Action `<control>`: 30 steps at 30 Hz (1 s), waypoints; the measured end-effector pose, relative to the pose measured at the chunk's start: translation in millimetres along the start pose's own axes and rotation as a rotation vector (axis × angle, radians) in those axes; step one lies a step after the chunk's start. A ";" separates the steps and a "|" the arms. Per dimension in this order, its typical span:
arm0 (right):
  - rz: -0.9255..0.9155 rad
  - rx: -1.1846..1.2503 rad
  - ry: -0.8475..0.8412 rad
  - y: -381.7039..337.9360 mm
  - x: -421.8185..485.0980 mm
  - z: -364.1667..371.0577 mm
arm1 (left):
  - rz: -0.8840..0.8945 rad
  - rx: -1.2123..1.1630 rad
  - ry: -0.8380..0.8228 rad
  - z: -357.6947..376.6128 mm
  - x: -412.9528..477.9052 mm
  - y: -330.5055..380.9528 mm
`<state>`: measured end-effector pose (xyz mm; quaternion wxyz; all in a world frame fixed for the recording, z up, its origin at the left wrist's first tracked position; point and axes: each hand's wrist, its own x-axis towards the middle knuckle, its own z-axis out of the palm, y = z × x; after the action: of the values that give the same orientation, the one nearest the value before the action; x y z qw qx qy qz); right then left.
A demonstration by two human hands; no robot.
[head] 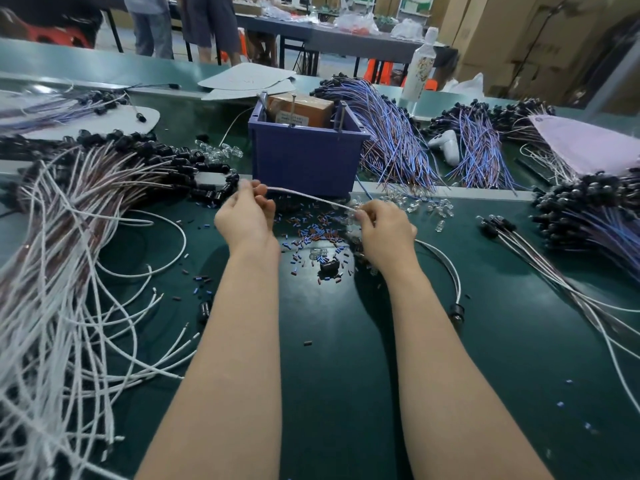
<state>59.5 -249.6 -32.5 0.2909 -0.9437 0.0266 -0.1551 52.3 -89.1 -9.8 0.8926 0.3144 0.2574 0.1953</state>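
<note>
The green table (pixel 346 341) bore a heap of white wires (pixel 69 254) at left, too many to count and apparently unworked. Finished-looking blue bundles (pixel 391 133) lay beside one blue bin (pixel 304 157). The left hand (pixel 247 216) and right hand (pixel 384 233) each pinched with curled fingers one white wire (pixel 304 197), which was taut between them above the table's middle. Assembly seemed midway.

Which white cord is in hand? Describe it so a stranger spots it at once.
Find the blue bin in the middle of the green table. Just in front of it, the left hand and the right hand pinch one white cord between them. Unlike the loose white cords heaped at the left, it alone is lifted and pulled straight.
</note>
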 end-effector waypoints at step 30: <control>0.003 0.307 0.057 -8.9 -2.6 -9.2 | 0.588 0.552 0.027 0.6 -1.8 -13.7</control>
<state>53.8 -246.9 -21.0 0.4311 -0.8833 0.0121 -0.1837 53.7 -100.2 -17.8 0.6773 0.5998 0.2111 0.3700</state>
